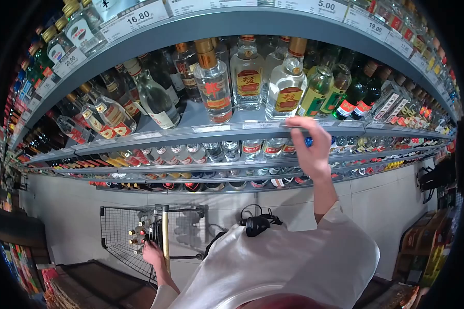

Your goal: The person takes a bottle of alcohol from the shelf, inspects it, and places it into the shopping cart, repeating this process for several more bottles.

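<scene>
My right hand (313,147) is raised at the front edge of the shelf, fingers curved and thumb apart, nothing between them. Just behind its fingertips stands a clear bottle (286,95) with a yellow and red label. Another clear bottle (248,80) with a similar label is beside it, and one with red lettering (214,92) stands farther left. Low at the left, my left hand (153,253) reaches into a wire shopping cart (113,219), closed at a bottle (149,233) among several capped ones. Its fingertips are partly hidden.
Green bottles (314,92) stand right of the clear ones. Lower shelves (232,169) hold more bottles, and price tags (139,18) line the upper shelf edge. The cart's handle (165,232) is near my left forearm. Stacked boxes (415,239) stand at the right.
</scene>
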`<act>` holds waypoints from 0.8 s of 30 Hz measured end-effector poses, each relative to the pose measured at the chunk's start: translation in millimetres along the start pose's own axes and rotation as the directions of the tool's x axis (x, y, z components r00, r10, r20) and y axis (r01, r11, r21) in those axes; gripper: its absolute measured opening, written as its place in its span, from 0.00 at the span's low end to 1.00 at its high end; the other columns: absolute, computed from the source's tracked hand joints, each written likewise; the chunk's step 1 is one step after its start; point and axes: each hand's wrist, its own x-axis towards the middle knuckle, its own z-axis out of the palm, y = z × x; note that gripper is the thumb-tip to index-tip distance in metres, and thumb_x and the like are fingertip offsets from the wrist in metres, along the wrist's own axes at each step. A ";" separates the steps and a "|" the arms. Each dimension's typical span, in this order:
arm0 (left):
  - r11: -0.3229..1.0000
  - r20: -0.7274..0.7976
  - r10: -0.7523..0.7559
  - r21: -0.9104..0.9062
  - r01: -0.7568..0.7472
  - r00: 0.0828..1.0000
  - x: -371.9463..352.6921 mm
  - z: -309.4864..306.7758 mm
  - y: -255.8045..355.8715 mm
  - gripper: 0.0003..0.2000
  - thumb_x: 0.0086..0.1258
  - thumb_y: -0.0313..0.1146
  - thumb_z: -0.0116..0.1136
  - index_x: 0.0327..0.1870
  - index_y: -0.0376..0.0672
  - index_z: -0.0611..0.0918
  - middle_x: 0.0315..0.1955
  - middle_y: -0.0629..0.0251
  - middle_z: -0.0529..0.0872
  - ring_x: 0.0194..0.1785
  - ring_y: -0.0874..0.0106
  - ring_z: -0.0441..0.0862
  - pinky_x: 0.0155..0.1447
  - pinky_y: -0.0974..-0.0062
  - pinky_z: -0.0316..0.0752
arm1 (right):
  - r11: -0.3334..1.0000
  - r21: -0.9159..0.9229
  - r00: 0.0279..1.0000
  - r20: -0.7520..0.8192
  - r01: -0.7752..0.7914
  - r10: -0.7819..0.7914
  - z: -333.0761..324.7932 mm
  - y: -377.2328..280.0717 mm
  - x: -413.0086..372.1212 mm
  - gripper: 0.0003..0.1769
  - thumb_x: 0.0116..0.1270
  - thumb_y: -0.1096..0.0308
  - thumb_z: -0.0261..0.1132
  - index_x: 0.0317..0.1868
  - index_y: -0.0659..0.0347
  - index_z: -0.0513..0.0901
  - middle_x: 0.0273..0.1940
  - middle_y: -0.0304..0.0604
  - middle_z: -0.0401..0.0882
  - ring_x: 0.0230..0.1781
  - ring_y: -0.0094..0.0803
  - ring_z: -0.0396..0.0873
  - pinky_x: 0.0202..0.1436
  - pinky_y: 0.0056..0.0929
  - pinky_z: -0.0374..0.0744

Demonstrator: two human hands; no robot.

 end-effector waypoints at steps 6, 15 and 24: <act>0.999 0.002 -0.015 0.033 0.015 1.000 -0.8 -1.9 0.1 0.14 0.79 0.42 0.58 0.40 0.40 0.83 0.34 0.52 0.90 0.40 0.48 0.88 0.41 0.46 0.83 | 0.998 -0.041 0.916 -0.396 0.046 -0.058 -51.8 9.5 57.6 0.18 0.78 0.75 0.67 0.65 0.66 0.83 0.59 0.48 0.89 0.58 0.33 0.88 0.66 0.33 0.83; 0.999 -0.073 0.035 -0.030 -0.037 0.997 -2.1 8.2 -5.5 0.13 0.79 0.40 0.58 0.38 0.40 0.82 0.33 0.51 0.89 0.39 0.49 0.88 0.44 0.48 0.82 | 0.954 -0.290 0.933 -0.359 -0.070 -0.040 -39.7 27.2 111.6 0.33 0.79 0.56 0.72 0.75 0.66 0.75 0.59 0.52 0.87 0.54 0.34 0.87 0.61 0.36 0.84; 0.998 -0.075 0.054 -0.028 -0.057 0.996 -3.1 3.7 -5.4 0.12 0.78 0.39 0.58 0.37 0.40 0.83 0.32 0.53 0.89 0.40 0.50 0.88 0.44 0.49 0.81 | 0.890 -0.398 0.931 -0.358 -0.224 0.074 -28.0 13.1 133.3 0.27 0.74 0.54 0.73 0.62 0.67 0.80 0.41 0.57 0.91 0.44 0.54 0.91 0.52 0.46 0.84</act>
